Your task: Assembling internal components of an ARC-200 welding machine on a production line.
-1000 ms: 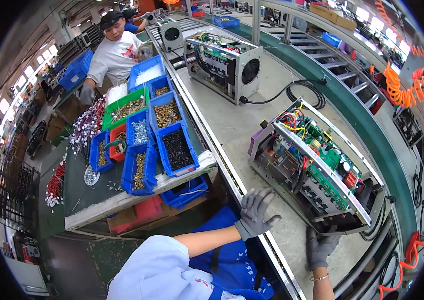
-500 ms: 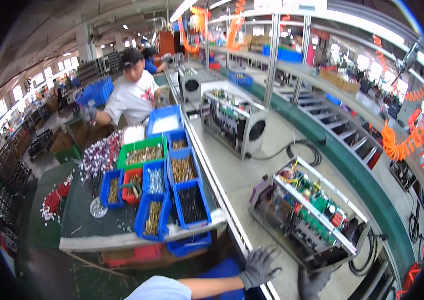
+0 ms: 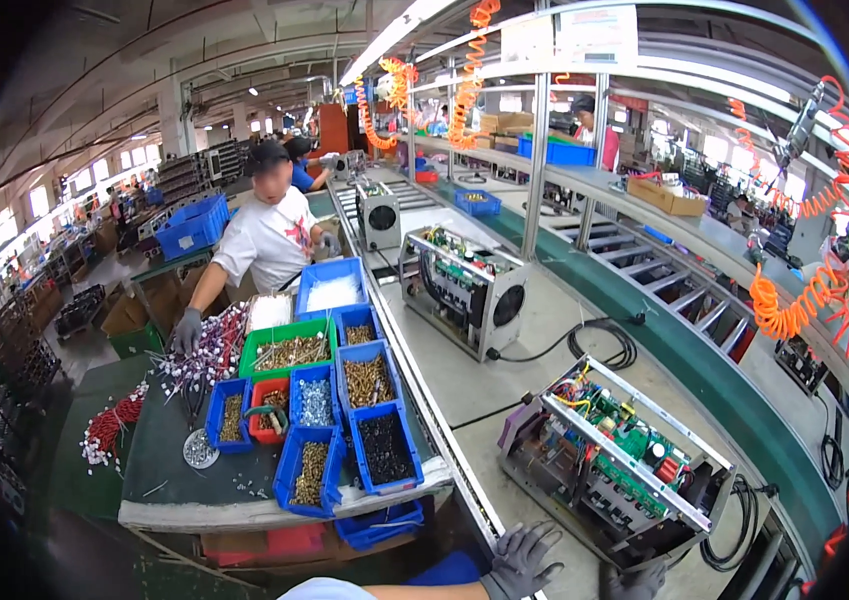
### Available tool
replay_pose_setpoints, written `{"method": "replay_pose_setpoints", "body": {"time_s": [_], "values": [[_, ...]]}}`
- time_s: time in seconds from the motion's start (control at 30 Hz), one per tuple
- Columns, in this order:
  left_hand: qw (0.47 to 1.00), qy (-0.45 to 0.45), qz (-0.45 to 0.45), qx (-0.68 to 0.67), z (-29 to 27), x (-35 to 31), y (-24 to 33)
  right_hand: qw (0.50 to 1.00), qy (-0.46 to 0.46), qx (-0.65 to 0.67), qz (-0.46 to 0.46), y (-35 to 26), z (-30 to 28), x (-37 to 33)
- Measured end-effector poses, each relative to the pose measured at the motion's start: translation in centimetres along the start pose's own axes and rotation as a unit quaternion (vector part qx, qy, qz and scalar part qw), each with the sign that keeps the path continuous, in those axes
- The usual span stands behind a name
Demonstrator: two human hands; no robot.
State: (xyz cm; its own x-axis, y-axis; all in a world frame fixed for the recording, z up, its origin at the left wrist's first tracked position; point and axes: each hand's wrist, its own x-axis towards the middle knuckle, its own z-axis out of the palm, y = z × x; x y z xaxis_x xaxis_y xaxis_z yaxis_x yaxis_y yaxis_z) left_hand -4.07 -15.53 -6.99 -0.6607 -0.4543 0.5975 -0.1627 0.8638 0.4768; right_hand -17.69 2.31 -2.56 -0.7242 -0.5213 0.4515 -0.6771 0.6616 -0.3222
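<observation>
My left hand, in a grey glove, lies at the metal edge rail of the work line with its fingers spread and nothing in them. At the bottom of the view my right hand, also gloved, is beside the near lower edge of an open machine chassis. Its fingers are partly cut off and hard to make out. The chassis has a metal frame, green circuit boards and coloured wires, and it sits tilted across the grey work surface. A black cable lies coiled at its right end.
Farther along stand a second open chassis with a fan and another unit. To the left, a bench holds blue bins of screws and small parts, plus a green bin. A co-worker stands behind it. Orange coiled hoses hang right.
The co-worker's gloved hand has moved from beside the blue crate down to the bundle of wires on the bench. My view has shifted slightly; my hands stay near the same places.
</observation>
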Motion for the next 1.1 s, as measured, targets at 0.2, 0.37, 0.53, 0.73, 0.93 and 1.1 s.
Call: {"method": "replay_pose_setpoints", "body": {"time_s": [0.2, 0.37, 0.53, 0.73, 0.93, 1.1], "values": [[1.000, -0.009, -0.003, -0.008, -0.6, 0.3, 0.4, 0.999, -0.030, 0.034, 0.017, -0.6, -1.4, 0.1], [0.999, -0.028, 0.002, -0.015, -0.1, 0.4, 0.2, 0.989, 0.009, -0.123, 0.077, 4.6, 4.4, -3.5], [1.000, -0.023, -0.009, -0.007, -0.4, 0.2, 0.1, 0.987, -0.053, -0.104, 0.108, 3.3, 3.6, -2.5], [1.000, -0.026, -0.003, -0.015, -0.2, 0.4, 0.1, 0.993, -0.026, -0.087, 0.076, 3.3, 3.2, -2.6], [0.999, -0.041, 0.006, -0.017, -0.6, 0.6, 0.3, 0.990, -0.021, -0.103, 0.093, 2.6, 2.7, -2.4], [0.999, -0.036, 0.004, -0.004, -0.6, 0.5, 0.2, 0.990, -0.050, -0.067, 0.111, 2.3, 2.3, -2.1]]}}
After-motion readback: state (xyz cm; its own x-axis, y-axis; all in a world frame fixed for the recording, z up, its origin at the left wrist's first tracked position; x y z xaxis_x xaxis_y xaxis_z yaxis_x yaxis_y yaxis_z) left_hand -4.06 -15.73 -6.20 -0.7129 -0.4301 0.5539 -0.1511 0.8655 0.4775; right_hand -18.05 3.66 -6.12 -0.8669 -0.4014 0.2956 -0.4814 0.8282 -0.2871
